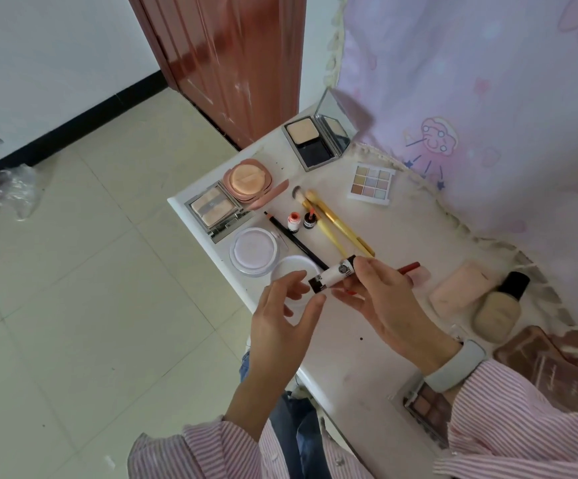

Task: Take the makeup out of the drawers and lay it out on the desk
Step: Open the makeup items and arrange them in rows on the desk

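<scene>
Above desk [377,344], right hand [389,305] pinching tube [332,275], label blurred, left hand [285,318] spread.

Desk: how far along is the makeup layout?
Mostly laid out: compacts, brushes, palette and foundation lie on the desk. In hand: a small tube, right hand gripping, left hand at its end. Drawers aren't visible, so what's left is unclear.
</scene>
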Demonstrator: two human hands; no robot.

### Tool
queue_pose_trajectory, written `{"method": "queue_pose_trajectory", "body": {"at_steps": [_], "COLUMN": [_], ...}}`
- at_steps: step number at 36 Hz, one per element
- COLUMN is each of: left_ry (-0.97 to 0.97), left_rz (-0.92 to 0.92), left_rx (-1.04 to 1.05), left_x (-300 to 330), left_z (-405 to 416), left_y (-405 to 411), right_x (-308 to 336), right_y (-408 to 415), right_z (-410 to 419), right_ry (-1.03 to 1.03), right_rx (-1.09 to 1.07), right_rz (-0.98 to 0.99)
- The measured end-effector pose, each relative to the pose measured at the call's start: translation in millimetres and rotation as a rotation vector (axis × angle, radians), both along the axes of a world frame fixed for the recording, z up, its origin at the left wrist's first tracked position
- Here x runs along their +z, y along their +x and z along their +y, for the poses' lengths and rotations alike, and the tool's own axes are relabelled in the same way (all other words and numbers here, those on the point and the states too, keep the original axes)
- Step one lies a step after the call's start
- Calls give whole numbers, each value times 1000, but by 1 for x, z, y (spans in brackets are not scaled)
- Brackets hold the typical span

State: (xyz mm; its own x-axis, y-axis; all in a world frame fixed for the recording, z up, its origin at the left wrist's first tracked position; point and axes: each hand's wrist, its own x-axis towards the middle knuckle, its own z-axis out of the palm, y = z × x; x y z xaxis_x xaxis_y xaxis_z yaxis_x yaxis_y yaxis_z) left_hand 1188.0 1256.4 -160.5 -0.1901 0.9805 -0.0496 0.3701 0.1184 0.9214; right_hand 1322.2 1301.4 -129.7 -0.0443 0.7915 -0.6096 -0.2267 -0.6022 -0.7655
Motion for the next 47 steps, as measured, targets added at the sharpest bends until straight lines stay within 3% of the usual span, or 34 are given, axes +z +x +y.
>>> {"method": "queue_pose_trajectory", "body": {"at_steps": [10, 15, 21, 24, 29, 33, 38, 43, 47], "left_ry": [160, -67, -89, -68, -67, -89, -92, -86, -72], "left_rz": [215, -75, -196, -189, -86, -96, -78, -85, -85], "left_rx": [-72, -16, 39, 17, -107, -81, -115, -119, -150], "left_x": [-1, 11, 12, 12, 12, 12, 14, 14, 15], "left_z": [3, 0, 4, 9, 11, 13, 12, 15, 17], "left_y": [-3, 10, 12, 8, 6, 5, 8, 9, 9], "right_x": [1, -4, -4, -3, 3, -2, 4, 2, 6], "right_y": [1, -1, 7, 11, 15, 20, 18, 23, 25], "right_z": [-5, -7, -11, -7, 4, 1, 7, 9, 11], "right_ry": [79, 269, 601, 562, 432, 461, 310, 386, 308], "right_rx": [164, 161, 350, 405, 295, 364, 351, 385, 432], "right_rz": [-219, -355, -440, -452, -441, -359, -372, -390, -406]}}
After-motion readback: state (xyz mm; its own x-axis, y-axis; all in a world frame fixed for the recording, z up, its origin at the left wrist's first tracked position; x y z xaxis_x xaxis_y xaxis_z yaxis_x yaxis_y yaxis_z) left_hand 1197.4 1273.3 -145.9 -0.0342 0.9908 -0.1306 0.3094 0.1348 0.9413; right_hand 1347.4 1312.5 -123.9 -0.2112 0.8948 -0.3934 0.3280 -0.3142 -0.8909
